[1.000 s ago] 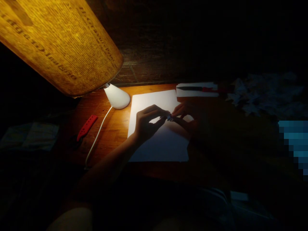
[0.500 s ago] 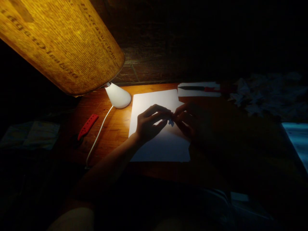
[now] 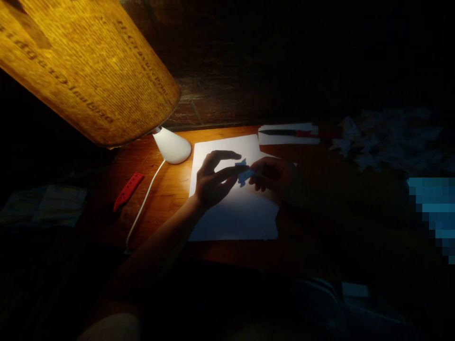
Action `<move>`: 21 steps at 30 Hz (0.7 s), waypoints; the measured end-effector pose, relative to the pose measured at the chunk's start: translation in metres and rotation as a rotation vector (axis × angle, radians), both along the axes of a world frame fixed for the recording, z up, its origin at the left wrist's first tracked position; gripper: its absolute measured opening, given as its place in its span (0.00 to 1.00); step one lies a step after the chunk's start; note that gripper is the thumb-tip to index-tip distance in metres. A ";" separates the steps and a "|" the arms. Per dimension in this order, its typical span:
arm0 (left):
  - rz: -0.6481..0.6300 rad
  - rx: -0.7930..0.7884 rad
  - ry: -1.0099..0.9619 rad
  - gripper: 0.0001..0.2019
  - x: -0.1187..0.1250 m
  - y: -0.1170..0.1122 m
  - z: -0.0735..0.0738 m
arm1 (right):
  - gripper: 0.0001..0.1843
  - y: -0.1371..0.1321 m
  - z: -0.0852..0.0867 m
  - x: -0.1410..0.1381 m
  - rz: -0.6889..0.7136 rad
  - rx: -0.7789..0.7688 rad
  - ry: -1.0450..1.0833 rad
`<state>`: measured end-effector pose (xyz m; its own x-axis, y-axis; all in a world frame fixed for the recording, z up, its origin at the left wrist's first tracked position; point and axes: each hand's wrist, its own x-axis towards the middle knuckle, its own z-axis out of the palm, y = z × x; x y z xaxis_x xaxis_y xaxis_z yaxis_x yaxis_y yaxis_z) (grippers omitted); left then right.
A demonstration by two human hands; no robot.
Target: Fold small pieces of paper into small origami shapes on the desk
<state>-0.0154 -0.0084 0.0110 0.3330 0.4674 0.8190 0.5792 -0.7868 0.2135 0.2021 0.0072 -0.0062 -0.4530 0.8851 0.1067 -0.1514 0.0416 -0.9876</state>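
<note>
While both hands had been bunched tight over it half a second earlier, the small folded pale-blue paper piece now showed much more, just right of mid-frame. The bare left hand had its index finger lifted off, with another finger and the thumb gripping the piece; the bare right hand pinched its right edge. Large white paper sheets lay below. Upper right of centre, a small white paper stack carried a black-bladed, red-handled knife.
</note>
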 end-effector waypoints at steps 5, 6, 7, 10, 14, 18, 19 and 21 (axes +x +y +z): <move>-0.018 -0.096 -0.092 0.17 -0.004 0.001 0.001 | 0.21 0.004 -0.005 0.000 -0.108 0.000 -0.010; -0.049 -0.119 -0.113 0.18 -0.003 0.000 0.002 | 0.20 0.005 -0.005 0.001 -0.121 -0.002 -0.013; -0.080 -0.149 -0.127 0.19 -0.002 0.000 0.002 | 0.20 0.005 -0.005 0.001 -0.130 -0.002 -0.018; -0.117 -0.274 -0.115 0.17 0.004 -0.001 0.002 | 0.17 0.003 -0.002 0.001 -0.141 0.035 -0.046; -0.079 -0.353 -0.119 0.04 0.014 -0.001 0.001 | 0.09 -0.002 0.002 0.000 -0.189 0.109 -0.084; -0.098 -0.357 -0.140 0.04 0.015 0.002 -0.001 | 0.05 -0.003 0.001 -0.001 -0.205 0.128 -0.083; -0.103 -0.351 -0.139 0.04 0.014 0.002 -0.001 | 0.04 -0.003 0.000 -0.001 -0.200 0.131 -0.085; -0.096 -0.350 -0.134 0.03 0.013 0.002 -0.002 | 0.03 -0.002 -0.001 -0.002 -0.205 0.134 -0.089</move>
